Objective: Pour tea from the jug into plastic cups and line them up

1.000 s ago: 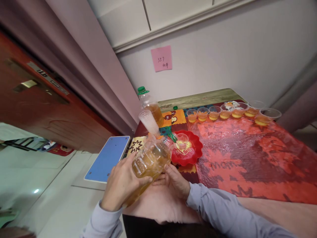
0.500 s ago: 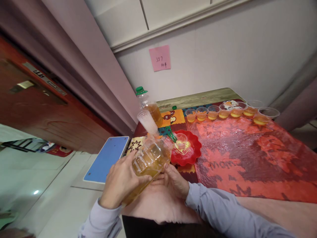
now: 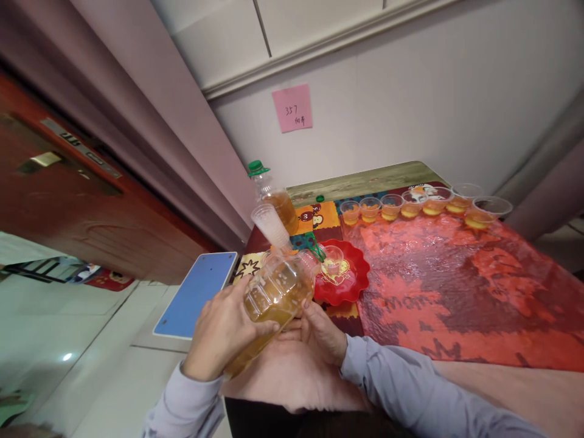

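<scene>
Almost nothing changes over the last second: the view drifts slightly, and the tilted bottle (image 3: 276,295) keeps much the same slant, neck angled up toward the red plate (image 3: 360,277). So the work is at a steady hold, by the look of it; whether any liquid is flowing cannot be told. Left hand (image 3: 223,331) has its fingers clamped around the bottle's body. Right hand (image 3: 322,331) is at the bottle's lower side, thumb by its edge, fingers partly hidden under it; cannot tell whether they grip or just support. Bottle is in front of the person, at the worktop's (image 3: 381,177) near side. One cup (image 3: 332,260) is on the plate, beside the neck. Stacked cups (image 3: 271,226) and a capped bottle (image 3: 280,210) are behind; seven filled cups (image 3: 410,208) line the far side, unmoved.
</scene>
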Tool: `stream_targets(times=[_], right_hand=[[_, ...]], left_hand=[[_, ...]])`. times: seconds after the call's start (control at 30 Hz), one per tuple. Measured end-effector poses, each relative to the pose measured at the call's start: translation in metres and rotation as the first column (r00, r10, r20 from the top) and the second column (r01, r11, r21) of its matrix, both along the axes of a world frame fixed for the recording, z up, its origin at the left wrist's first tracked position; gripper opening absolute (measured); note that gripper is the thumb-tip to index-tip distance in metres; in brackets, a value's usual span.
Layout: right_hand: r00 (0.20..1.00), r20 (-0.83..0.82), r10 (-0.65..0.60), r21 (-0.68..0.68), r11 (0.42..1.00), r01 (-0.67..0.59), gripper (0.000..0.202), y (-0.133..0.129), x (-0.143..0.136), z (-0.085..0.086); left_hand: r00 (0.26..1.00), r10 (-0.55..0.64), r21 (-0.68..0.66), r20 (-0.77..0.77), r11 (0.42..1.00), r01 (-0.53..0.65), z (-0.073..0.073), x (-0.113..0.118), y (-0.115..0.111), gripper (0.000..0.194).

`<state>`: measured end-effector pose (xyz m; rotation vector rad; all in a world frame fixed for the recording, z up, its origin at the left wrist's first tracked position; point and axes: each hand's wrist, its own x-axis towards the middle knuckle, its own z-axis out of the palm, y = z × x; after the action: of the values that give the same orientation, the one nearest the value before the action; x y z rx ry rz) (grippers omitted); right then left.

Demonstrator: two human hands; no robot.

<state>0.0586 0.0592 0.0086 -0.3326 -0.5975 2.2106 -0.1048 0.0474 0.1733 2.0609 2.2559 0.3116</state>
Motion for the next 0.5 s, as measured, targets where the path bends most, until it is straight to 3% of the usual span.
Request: stream_targets(times=[0.2,0.5], right_hand=[[0.999,-0.03,0.012,-0.013,1.0,-0.012,0.073,-0.0008,0.0018,0.005],[1.0,-0.027,0.0,-0.035,0.999,-0.001,0.072,0.0003,0.0016,0.0034]], left_hand=[[0.994,0.031,-0.145,-0.102,0.988,-0.046,0.0086,0.009,0.0033,0.089],[0.995,0.0,-0.103,-0.1,0.995,-0.01,0.004,0.0049,0.0059,0.089]])
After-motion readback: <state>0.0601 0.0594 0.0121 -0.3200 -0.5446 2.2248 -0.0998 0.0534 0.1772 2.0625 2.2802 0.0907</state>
